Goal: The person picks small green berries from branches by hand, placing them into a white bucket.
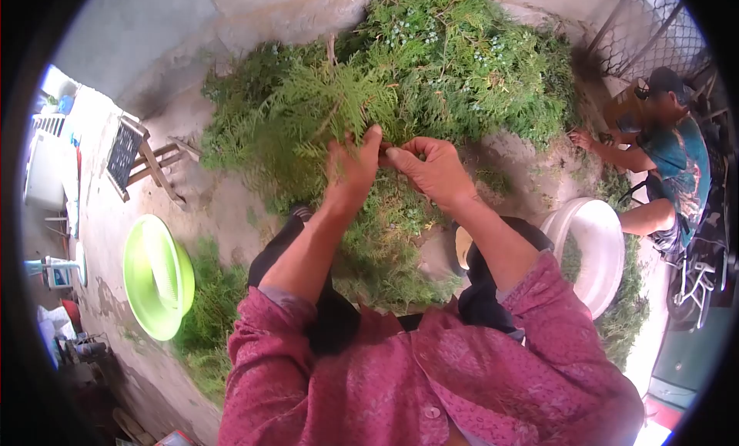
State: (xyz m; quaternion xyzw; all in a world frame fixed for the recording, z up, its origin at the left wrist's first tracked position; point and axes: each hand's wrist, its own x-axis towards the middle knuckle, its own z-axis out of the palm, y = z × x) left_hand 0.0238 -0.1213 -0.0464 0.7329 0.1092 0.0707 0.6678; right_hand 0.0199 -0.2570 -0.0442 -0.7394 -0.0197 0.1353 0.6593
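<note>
My left hand [354, 167] is closed around a leafy evergreen branch [339, 99] with flat, scaly green sprays, held up in front of me. Close beside it, my right hand [433, 170] pinches at the lower end of the same branch, its thumb and forefinger together. The fingers hide most of the stem there. Behind both hands rises a big pile of cut evergreen branches [477, 68], dotted with small pale blue-green cones. Loose sprigs [392, 269] lie on the ground between my knees.
On the left stand a light green basin [158, 276] and a small folding stool [142, 157]. A white tub [596, 253] is by my right knee. Another person [677, 161] sits at the right, a hand near the pile. A concrete wall [162, 38] is behind.
</note>
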